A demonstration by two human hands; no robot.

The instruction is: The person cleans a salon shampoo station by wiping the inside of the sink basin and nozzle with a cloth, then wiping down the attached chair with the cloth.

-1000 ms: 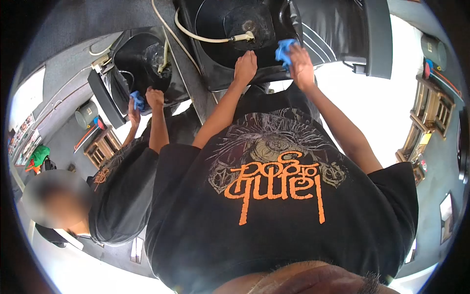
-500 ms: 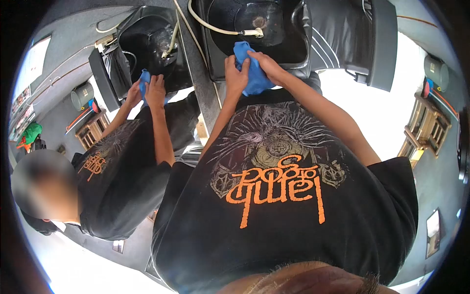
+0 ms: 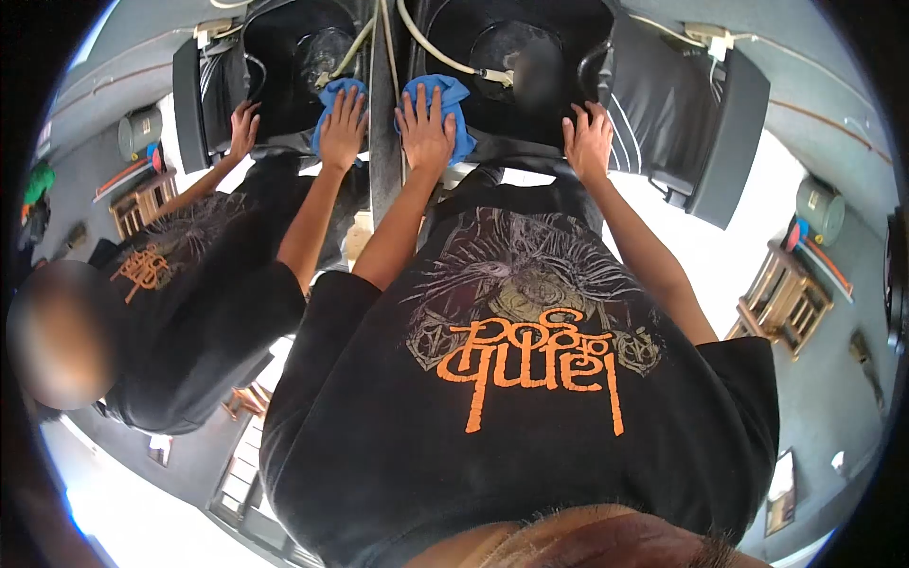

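At the near left corner of the glossy black wash basin (image 3: 516, 150), a crumpled blue cloth (image 3: 462, 118) lies beneath the left hand (image 3: 426, 137), palm flat, fingers spread. The right hand (image 3: 589, 142) is well apart, on the basin's right rim, fingers parted; whether they clasp it, I can't tell. The palm hides the cloth's middle, so its long axis is unclear; the basin's far edge is cut off.

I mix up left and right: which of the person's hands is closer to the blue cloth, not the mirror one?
Left. The left hand is spread on the blue cloth; the right hand is at the black basin's right edge, off the cloth.
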